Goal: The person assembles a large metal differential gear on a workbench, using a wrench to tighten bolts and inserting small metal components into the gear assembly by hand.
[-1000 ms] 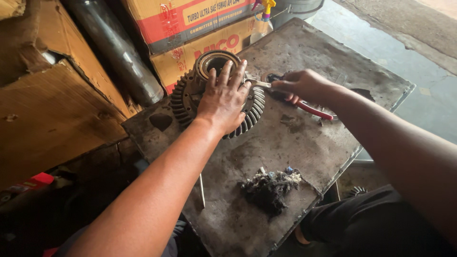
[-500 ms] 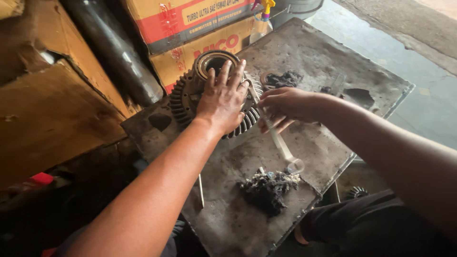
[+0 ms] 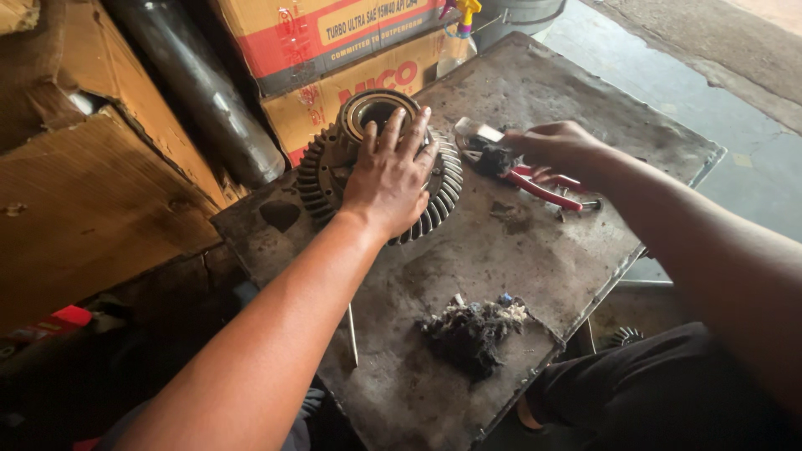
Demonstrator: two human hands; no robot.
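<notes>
The big toothed ring gear [image 3: 380, 171] lay flat near the far edge of the worktop [image 3: 535, 276], under the left hand [image 3: 391, 171], whose fingers were spread open and pressed flat on its top. Half a second before, the right hand had held a pale spanner low by the dirty rag heap; now that spanner was gone from view, and the right hand [image 3: 555, 149] was closed on red-handled pliers [image 3: 535, 179] just right of the gear, a dark scrap at their nose. The gear itself had not shifted. Nearer the person lay the greasy rag heap [image 3: 472, 330]. Beyond the left hand stood stacked cartons [image 3: 351, 50] and a dark pipe [image 3: 196, 83].
</notes>
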